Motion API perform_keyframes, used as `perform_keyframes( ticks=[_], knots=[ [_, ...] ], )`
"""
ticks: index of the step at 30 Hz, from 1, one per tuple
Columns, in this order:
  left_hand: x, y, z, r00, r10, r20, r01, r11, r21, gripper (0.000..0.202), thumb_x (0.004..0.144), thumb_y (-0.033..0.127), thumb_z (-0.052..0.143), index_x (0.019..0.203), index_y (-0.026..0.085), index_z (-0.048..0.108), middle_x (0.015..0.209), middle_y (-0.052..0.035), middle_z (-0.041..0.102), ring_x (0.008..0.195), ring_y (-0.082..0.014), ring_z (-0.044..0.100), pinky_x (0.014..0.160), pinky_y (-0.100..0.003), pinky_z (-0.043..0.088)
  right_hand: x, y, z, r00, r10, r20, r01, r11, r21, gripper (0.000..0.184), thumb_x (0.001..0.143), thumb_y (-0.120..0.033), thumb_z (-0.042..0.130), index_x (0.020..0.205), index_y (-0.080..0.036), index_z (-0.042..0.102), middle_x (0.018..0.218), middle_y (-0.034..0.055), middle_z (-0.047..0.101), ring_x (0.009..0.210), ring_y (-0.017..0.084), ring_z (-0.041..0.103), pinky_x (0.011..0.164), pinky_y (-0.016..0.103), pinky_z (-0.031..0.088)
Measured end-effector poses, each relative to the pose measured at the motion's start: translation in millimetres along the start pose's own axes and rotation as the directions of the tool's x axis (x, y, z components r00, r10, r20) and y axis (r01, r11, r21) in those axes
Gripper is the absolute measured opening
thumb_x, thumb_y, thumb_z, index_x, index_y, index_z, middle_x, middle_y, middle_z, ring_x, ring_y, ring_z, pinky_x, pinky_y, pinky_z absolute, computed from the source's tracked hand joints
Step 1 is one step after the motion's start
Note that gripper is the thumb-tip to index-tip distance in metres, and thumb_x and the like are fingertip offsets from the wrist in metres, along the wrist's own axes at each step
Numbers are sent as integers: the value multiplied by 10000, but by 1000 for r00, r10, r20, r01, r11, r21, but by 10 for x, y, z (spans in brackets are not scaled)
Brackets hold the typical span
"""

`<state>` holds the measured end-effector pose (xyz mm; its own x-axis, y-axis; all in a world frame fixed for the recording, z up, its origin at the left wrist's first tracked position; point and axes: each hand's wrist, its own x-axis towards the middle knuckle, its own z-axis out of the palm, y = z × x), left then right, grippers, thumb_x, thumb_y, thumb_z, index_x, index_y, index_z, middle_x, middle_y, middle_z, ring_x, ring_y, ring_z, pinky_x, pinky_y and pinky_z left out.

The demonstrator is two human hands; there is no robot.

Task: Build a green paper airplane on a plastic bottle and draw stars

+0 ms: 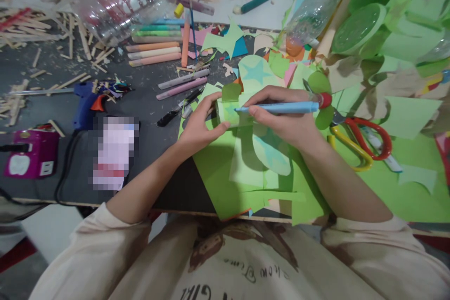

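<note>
Between the fingers of my right hand [290,124] is a light blue marker [295,107], its tip on a blue star drawn on a small light green paper piece [242,119]. My left hand [197,126] grips that piece at its left edge, thumb on the near side. Just beyond lies a rounded green cutout with a blue star [255,72]. Nearer to me, another rounded cutout with blue stars [272,150] lies partly under my right hand's shadow. Large green paper sheets [218,173] are spread beneath both hands.
Scissors [372,138] with red and yellow handles lie right of my right forearm. To the left are a phone [114,152], a blue glue gun [84,103] and a purple box [31,154]. Markers [154,51], wood sticks [72,37] and plastic bottles [123,7] fill the back.
</note>
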<state>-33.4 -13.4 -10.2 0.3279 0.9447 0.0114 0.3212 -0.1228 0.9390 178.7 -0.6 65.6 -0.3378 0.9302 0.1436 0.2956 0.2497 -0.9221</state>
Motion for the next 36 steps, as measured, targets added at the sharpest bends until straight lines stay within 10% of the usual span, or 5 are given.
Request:
perform_keyframes(
  ticks=[36],
  knots=[
    [1, 33, -4, 1000, 10, 5, -10, 1000, 0, 629, 852, 537, 598, 1383, 251, 424, 1509, -131, 482, 1396, -329, 489, 1168, -467, 417, 9, -10, -30, 996, 51, 68, -52, 999, 6, 159, 825, -379, 707, 719, -261, 695, 697, 13, 706, 619, 167, 613, 527, 304, 472]
  ],
)
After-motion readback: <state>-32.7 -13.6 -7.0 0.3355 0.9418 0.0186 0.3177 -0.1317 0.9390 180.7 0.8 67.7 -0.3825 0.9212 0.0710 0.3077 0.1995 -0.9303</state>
